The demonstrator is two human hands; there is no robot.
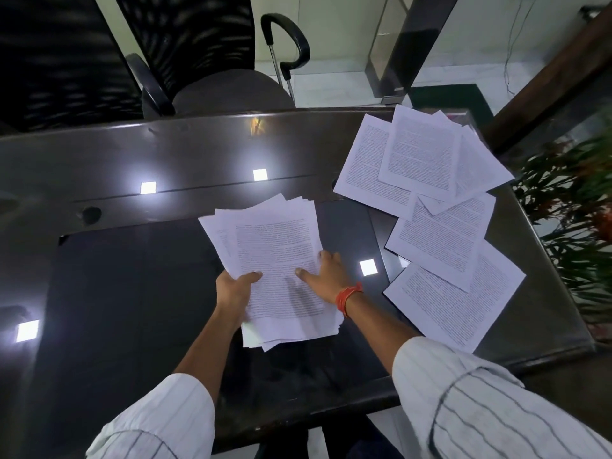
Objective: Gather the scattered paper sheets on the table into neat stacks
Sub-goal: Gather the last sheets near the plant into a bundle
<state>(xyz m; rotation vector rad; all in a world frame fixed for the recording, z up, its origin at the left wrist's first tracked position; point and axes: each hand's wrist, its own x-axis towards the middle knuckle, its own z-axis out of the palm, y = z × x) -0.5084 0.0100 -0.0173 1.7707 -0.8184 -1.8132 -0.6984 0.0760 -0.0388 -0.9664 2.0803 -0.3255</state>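
Dark glossy table (pixel 132 160), uneven printed stack (pixel 278 246) clamped in left hand (pixel 233 286) and right hand (pixel 326 274).

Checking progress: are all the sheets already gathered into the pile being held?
No, several loose sheets lie spread across the table at right, apart from the pile.

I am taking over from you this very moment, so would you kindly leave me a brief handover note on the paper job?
Left hand grips the left edge of the paper bundle, thumb on top.
Right hand holds its right edge.
The bundle is over the middle of the table, edges ragged.
Several loose sheets overlap at the right end.
Done: one bundle gathered.
Left: square it, then collect the loose sheets.
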